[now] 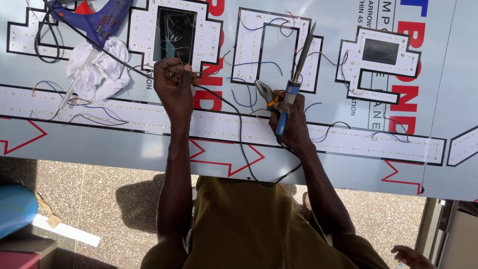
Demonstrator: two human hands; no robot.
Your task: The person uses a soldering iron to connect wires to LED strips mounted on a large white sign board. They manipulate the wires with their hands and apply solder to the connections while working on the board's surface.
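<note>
Blue glue gun and white rag lie far left on the pale sign panel. The left hand pinches a thin wire beside a letter cut-out; steadying that wire seems wise. The right hand is closed around a soldering iron and pliers, tip best kept off the loose wires.

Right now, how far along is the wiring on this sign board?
Done: light strips lie fixed along the long bar. In hand: the left hand pinches a thin wire, and the right hand holds a soldering iron and pliers. Left: loose wires trail unjoined between the letters.
</note>
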